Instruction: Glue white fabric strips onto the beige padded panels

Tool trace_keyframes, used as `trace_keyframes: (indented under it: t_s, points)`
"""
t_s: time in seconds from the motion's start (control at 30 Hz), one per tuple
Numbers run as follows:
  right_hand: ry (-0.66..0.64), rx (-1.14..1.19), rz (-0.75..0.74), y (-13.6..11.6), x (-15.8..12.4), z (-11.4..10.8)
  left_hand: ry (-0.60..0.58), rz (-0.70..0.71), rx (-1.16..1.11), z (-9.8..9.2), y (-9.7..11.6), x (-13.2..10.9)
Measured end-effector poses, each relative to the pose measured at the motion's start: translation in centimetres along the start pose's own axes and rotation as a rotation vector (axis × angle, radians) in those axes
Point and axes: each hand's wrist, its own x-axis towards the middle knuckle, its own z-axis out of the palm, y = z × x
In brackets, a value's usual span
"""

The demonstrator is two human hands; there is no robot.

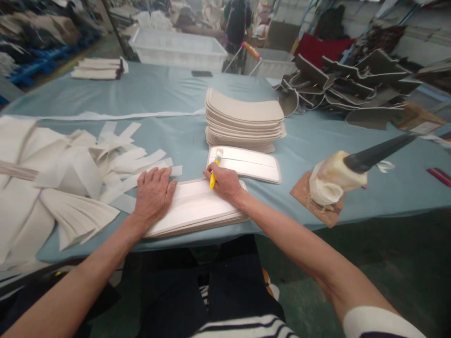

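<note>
My right hand (227,184) grips a brush (212,180) by its yellow handle, with the bristles up at the left end of a white panel (246,163). My left hand (154,195) lies flat with its fingers a little apart, on the left end of a low stack of white panels (193,206) at the table's front edge. Behind the single panel rises a taller stack of curved beige pieces (244,117). White strips (130,164) lie beside my left hand, some of them near its fingertips.
Large cream fabric pieces (70,188) cover the table's left side. On the right, a cream container with a black handle (338,178) stands on a brown board (303,190). Dark grey pieces (345,84) are heaped at back right; a white bin (179,49) stands behind the table.
</note>
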Motion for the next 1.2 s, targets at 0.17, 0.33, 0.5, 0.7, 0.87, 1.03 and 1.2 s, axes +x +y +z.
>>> trace_keyframes:
  t_s: [0.17,0.33,0.5,0.7,0.87,1.03,1.2]
  points:
    - [-0.019,-0.006,-0.016,0.1,-0.1,-0.1,0.006,0.051,0.067,-0.3,0.1,0.0]
    - [-0.03,-0.026,-0.028,0.2,-0.2,0.0,-0.058,0.177,0.071,-0.7,0.3,0.5]
    - [-0.036,-0.008,-0.019,0.3,-0.1,-0.1,-0.141,0.204,0.025,-0.6,0.0,1.1]
    - [-0.044,0.007,-0.023,0.4,-0.1,-0.3,-0.201,0.167,0.026,-0.5,-0.2,1.4]
    - [-0.02,0.011,-0.024,0.6,-0.1,-0.1,-0.226,0.158,0.044,-0.7,0.0,1.3]
    - [-0.031,0.025,-0.006,0.4,-0.2,-0.1,-0.205,0.133,0.056,-0.6,-0.4,0.8]
    - [-0.03,0.021,0.007,0.3,-0.2,0.0,-0.141,0.099,0.071,-0.6,-0.9,-0.3]
